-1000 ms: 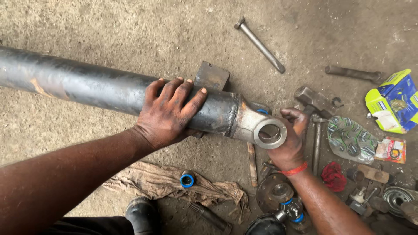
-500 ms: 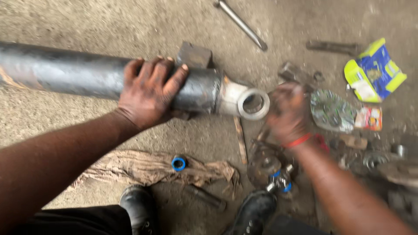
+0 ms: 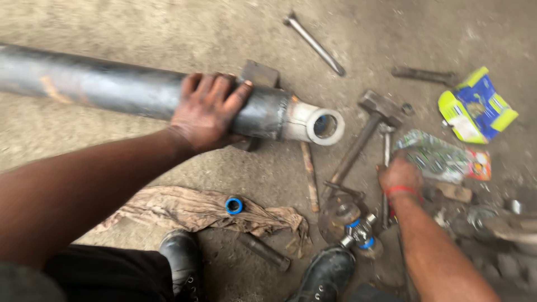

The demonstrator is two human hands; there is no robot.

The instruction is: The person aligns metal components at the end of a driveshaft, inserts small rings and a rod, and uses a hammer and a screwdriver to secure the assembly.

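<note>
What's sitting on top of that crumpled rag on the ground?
A small blue ring-shaped cap lies on the rag. A dark rod pokes out from its lower edge; whatever lies beneath the cloth is covered.

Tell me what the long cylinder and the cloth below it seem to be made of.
Cylinder: looks like steel, dark grey and dull with a soft sheen, its eye end paler bare metal. Cloth: likely woven cotton rag, tan, creased and stained.

Steel cylinder lying flat on the workshop floor

The dark grey cylinder point(image 3: 123, 89) runs from the far left toward the centre, lying horizontal, scuffed and dull. Its right end narrows to a pale ring eye point(image 3: 324, 126), open through the middle. A small square block point(image 3: 259, 72) sits on its far side.
</note>
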